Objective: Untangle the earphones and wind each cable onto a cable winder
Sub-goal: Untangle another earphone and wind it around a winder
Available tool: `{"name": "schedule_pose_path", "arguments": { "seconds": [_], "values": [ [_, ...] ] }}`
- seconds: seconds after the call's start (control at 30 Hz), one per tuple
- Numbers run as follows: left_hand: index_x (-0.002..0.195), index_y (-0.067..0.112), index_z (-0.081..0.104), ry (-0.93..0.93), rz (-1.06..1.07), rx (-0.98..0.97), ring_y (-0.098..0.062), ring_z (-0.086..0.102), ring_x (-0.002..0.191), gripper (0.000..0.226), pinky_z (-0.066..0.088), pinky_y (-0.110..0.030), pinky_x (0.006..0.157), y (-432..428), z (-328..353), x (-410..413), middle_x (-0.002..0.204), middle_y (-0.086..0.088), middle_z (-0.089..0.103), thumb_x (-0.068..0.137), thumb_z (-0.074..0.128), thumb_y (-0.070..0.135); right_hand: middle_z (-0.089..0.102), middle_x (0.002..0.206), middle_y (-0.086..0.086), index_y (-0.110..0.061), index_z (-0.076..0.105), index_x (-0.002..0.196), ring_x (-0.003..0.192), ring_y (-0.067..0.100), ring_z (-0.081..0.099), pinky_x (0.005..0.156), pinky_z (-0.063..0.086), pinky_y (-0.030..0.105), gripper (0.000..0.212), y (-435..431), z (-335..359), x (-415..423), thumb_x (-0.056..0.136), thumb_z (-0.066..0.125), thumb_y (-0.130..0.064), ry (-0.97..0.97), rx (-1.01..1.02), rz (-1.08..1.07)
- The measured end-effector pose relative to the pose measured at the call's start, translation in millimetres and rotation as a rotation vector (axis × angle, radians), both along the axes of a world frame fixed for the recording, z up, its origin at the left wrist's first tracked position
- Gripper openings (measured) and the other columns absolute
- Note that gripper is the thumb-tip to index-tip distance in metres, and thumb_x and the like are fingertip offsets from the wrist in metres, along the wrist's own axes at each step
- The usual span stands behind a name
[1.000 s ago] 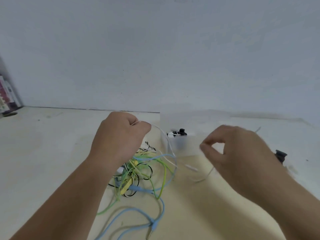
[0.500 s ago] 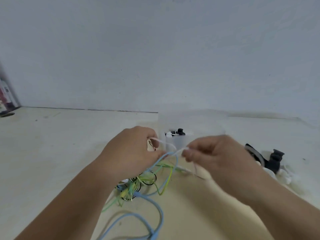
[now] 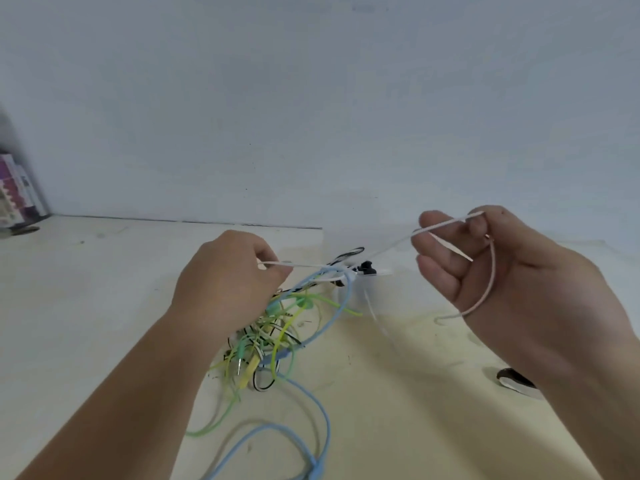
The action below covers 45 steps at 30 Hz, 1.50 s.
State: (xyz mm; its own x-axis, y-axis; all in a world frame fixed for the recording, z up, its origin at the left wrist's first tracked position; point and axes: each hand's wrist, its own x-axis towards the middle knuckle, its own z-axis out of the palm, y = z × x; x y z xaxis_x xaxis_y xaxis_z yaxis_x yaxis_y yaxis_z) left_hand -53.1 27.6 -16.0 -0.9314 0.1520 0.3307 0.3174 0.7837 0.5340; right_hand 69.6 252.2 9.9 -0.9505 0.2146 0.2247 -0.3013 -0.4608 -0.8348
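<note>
A tangle of earphone cables (image 3: 273,337) in blue, green, yellow and black-and-white lies on the pale table (image 3: 86,306). My left hand (image 3: 225,289) is raised above the tangle and pinches a thin white cable (image 3: 391,245). That cable runs taut up to my right hand (image 3: 491,271), whose curled fingers hold it, and a loop hangs down below that palm. A blue cable (image 3: 322,420) trails toward the front edge.
A clear plastic box (image 3: 367,289) with small black and white pieces stands behind the tangle. A dark object (image 3: 516,382) lies on the table under my right wrist. Books (image 3: 17,192) stand at the far left by the white wall.
My right hand has pulled away up and to the right, drawing the white cable taut. My left hand stayed above the tangle, which has lifted slightly.
</note>
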Motion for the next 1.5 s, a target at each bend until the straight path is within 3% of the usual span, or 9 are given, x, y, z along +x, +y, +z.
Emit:
{"name": "schedule_pose_path", "arguments": {
  "seconds": [0.17,0.27,0.57,0.77,0.93,1.0,1.17,1.3,1.5],
  "values": [
    [0.073,0.024,0.077,-0.181,-0.269,0.187,-0.009,0.055,0.048,0.053,0.045,-0.028,0.058,10,6,15,0.071,-0.011,0.068,0.096,0.043,0.058,0.074,0.097,0.022,-0.013,0.055,0.075,0.076,0.040,0.072,0.062,0.058,0.037,0.022,-6,-9,0,0.096,0.048,-0.016,-0.245,0.391,-0.004],
    [0.074,0.024,0.078,-0.262,-0.304,0.191,0.005,0.052,0.051,0.063,0.038,-0.024,0.062,19,5,24,0.071,0.005,0.061,0.101,0.030,0.056,0.073,0.099,0.025,-0.011,0.058,0.066,0.081,0.040,0.072,0.065,0.058,0.036,0.037,-10,-17,-2,0.099,0.044,-0.011,-0.273,0.372,0.068],
    [0.087,0.028,0.072,-0.308,-0.537,0.091,-0.014,0.056,0.061,0.008,0.046,-0.030,0.061,24,-6,24,0.074,0.001,0.065,0.088,0.070,0.036,0.062,0.125,0.028,-0.011,0.053,0.075,0.123,0.048,0.055,0.105,0.044,0.055,0.022,0,-17,-5,0.092,0.057,-0.025,0.080,0.130,0.412],
    [0.072,0.020,0.072,-0.277,-0.447,0.287,-0.006,0.050,0.055,0.014,0.037,-0.013,0.050,22,-2,22,0.060,0.010,0.062,0.079,0.082,0.028,0.063,0.073,0.011,-0.014,0.048,0.067,0.067,0.027,0.062,0.067,0.048,0.034,0.017,2,-9,-7,0.080,0.050,-0.025,0.008,0.095,-0.027],
    [0.070,0.018,0.075,-0.310,-0.410,0.508,-0.012,0.064,0.069,0.015,0.044,-0.026,0.068,22,2,22,0.074,-0.002,0.075,0.084,0.076,0.024,0.046,0.064,0.007,-0.013,0.046,0.067,0.056,0.021,0.044,0.055,0.041,0.028,0.027,11,-14,-13,0.094,0.046,-0.012,-0.128,-0.049,-0.217],
    [0.073,0.016,0.073,-0.318,-0.387,0.575,-0.016,0.068,0.070,0.015,0.052,-0.034,0.076,25,0,21,0.077,-0.006,0.076,0.088,0.073,0.019,0.041,0.060,0.007,-0.012,0.047,0.065,0.054,0.020,0.039,0.051,0.035,0.030,0.028,7,-17,-12,0.093,0.049,-0.008,-0.204,0.089,-0.237],
    [0.073,0.017,0.065,-0.293,-0.367,0.641,-0.025,0.063,0.064,0.016,0.050,-0.037,0.066,29,0,23,0.068,-0.006,0.066,0.087,0.072,0.012,0.051,0.057,-0.003,-0.022,0.052,0.083,0.052,0.016,0.045,0.057,0.040,0.035,0.021,-7,-29,-4,0.083,0.073,-0.022,-0.326,1.114,-0.197],
    [0.069,0.015,0.062,-0.392,-0.418,0.608,-0.022,0.054,0.063,0.018,0.042,-0.033,0.062,31,1,25,0.066,-0.007,0.058,0.085,0.070,0.012,0.046,0.050,-0.010,-0.027,0.060,0.084,0.045,0.007,0.037,0.047,0.033,0.016,0.016,-13,-25,-2,0.082,0.076,-0.024,-0.279,1.224,-0.170],
    [0.071,0.011,0.064,-0.618,-0.497,0.701,-0.015,0.047,0.052,0.015,0.035,-0.024,0.049,25,5,24,0.065,-0.008,0.053,0.084,0.066,0.004,0.042,0.050,-0.001,-0.012,0.061,0.060,0.042,0.011,0.033,0.038,0.028,0.012,0.030,-5,-18,0,0.085,0.074,-0.022,-0.277,1.186,-0.317]
  ]
}}
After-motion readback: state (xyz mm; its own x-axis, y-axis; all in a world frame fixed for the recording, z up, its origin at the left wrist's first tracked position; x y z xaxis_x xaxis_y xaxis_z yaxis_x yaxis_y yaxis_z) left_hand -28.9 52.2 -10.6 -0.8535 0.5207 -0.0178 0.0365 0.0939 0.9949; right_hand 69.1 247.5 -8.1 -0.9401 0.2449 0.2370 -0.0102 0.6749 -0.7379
